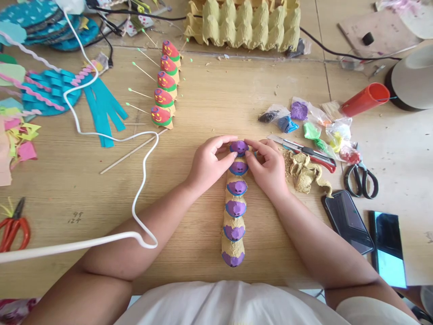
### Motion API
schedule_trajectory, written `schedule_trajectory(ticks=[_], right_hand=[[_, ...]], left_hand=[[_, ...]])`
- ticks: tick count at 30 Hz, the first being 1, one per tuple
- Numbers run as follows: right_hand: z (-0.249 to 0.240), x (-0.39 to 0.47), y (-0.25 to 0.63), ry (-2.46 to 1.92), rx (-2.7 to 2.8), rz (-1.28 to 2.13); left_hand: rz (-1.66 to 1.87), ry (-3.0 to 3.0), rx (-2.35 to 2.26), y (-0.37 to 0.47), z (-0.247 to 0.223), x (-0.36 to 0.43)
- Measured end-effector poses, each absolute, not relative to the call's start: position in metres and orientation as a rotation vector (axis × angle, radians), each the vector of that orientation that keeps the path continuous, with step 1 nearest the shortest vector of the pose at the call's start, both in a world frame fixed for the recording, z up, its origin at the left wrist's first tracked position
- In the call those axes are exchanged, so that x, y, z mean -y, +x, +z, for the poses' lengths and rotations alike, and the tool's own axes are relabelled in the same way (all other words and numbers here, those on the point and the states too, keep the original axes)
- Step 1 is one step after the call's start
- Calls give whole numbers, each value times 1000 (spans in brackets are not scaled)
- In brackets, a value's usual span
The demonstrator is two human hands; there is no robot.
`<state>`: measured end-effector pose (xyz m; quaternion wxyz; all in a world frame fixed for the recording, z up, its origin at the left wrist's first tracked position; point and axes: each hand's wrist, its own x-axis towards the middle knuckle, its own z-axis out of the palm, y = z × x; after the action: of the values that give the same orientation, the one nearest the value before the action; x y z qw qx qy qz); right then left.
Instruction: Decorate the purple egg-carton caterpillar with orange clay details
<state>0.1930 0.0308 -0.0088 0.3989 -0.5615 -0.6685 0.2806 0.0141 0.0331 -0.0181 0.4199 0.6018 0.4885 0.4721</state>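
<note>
A strip of egg-carton cups lies on the table in front of me, running away from my body. Each bump carries purple clay with a blue edge, and most show small dark facial marks. At the far end, the thumb and fingers of my left hand are closed on the left side of the last cup. From the other side, my right hand grips the same cup between thumb and fingers. Further off stands a second egg-carton strip with red and green clay faces and green-tipped sticks beside it.
Bagged coloured clay, a utility knife, carton scraps, black scissors and phones lie to the right. An egg tray is at the back. A white cable crosses above my left forearm; red-handled scissors are far left.
</note>
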Motion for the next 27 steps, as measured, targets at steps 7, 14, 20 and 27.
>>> schedule_trajectory(ticks=[7,14,20,27], right_hand=[[-9,-31,192,-1409,1685,719],[-12,-31,194,-1392,1667,707],[-9,-28,194,-1350,1631,639],[-6,-17,200,-1384,1736,469]], left_hand=[[1184,1545,-1284,15,-19,-33],[1186,1481,-1258,14,-16,-34],[1201,1499,-1276,9,-15,-33],[1316,1939,-1453,0,-5,-22]])
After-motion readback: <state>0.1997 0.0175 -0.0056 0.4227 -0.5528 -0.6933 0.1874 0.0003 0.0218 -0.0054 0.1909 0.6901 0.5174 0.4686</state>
